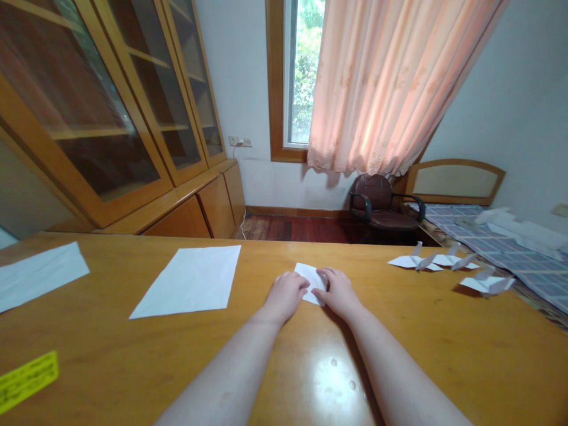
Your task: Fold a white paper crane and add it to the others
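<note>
A small folded sheet of white paper [312, 278] lies on the wooden table in front of me. On its left side, my left hand [289, 292] has curled fingers pressed to the paper's edge. From the right, my right hand [338, 292] grips the other edge, its thumb on top of the paper and its fingers along the far side. Part of the paper is hidden under both hands, so the details of its folds do not show.
A larger white sheet [195, 281] lies to the left, with another white sheet [42, 275] at the far left. Three folded paper birds [486, 284] stand at the right. A yellow label [29, 378] is at the near left. Beyond the table are an office chair [377, 201] and a glass-fronted cabinet [142, 171].
</note>
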`<action>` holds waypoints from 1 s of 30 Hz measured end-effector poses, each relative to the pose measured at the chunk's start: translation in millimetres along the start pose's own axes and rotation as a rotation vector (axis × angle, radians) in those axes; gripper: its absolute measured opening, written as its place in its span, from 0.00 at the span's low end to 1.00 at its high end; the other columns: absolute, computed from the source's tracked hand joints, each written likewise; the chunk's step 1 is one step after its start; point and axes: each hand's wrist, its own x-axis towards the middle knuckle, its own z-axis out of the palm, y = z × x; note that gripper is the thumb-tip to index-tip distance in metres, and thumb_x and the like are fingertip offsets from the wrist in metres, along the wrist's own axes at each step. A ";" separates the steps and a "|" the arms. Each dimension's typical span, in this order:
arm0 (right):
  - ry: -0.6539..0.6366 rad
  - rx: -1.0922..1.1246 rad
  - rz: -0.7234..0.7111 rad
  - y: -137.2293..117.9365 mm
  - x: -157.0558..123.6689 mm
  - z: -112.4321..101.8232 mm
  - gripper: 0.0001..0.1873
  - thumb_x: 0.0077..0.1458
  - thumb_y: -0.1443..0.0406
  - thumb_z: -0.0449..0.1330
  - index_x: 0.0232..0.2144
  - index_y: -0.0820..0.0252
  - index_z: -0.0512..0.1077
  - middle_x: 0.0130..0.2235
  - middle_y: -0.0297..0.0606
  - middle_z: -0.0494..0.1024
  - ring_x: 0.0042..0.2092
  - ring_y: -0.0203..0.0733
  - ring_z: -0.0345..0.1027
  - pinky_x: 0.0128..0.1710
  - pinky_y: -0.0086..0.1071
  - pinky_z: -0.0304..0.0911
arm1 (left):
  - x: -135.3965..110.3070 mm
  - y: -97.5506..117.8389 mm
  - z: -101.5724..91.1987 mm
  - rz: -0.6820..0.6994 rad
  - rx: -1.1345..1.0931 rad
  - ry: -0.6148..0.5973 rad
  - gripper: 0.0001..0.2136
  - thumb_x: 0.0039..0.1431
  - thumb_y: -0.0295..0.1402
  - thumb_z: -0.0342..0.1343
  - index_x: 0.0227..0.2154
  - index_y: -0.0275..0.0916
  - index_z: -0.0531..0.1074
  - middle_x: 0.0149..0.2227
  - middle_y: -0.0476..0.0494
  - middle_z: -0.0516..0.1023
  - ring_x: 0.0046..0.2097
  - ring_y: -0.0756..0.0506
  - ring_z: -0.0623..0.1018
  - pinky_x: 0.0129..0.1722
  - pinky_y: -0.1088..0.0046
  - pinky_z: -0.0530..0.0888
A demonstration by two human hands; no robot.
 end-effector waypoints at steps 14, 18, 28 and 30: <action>0.098 0.112 0.062 4.9 4.7 1.3 0.20 0.53 0.62 0.54 0.49 0.59 0.67 0.47 0.42 0.72 0.49 0.44 0.63 0.50 0.35 0.55 | -4.7 1.0 3.7 -0.032 0.057 -0.011 0.19 0.52 0.46 0.53 0.47 0.47 0.67 0.54 0.47 0.67 0.56 0.39 0.61 0.58 0.52 0.52; 0.074 0.087 0.055 3.8 3.9 0.5 0.15 0.51 0.65 0.54 0.42 0.59 0.72 0.42 0.40 0.75 0.43 0.42 0.67 0.45 0.33 0.58 | -1.0 -5.5 9.7 -0.112 0.084 -0.017 0.18 0.54 0.40 0.53 0.48 0.49 0.67 0.57 0.50 0.64 0.61 0.39 0.56 0.60 0.51 0.47; 0.034 0.153 -0.035 0.5 2.6 0.6 0.17 0.56 0.65 0.49 0.45 0.60 0.71 0.45 0.42 0.75 0.47 0.42 0.67 0.47 0.33 0.57 | 2.3 -8.7 6.3 -0.243 0.084 0.054 0.12 0.57 0.29 0.50 0.43 0.46 0.71 0.50 0.45 0.72 0.52 0.44 0.67 0.57 0.57 0.53; 0.032 0.163 -0.041 2.6 3.6 2.2 0.19 0.55 0.71 0.46 0.45 0.60 0.72 0.45 0.41 0.76 0.47 0.41 0.67 0.48 0.32 0.56 | 2.6 -10.4 7.6 -0.240 0.066 0.059 0.13 0.57 0.27 0.48 0.43 0.46 0.71 0.50 0.45 0.72 0.53 0.44 0.67 0.57 0.56 0.52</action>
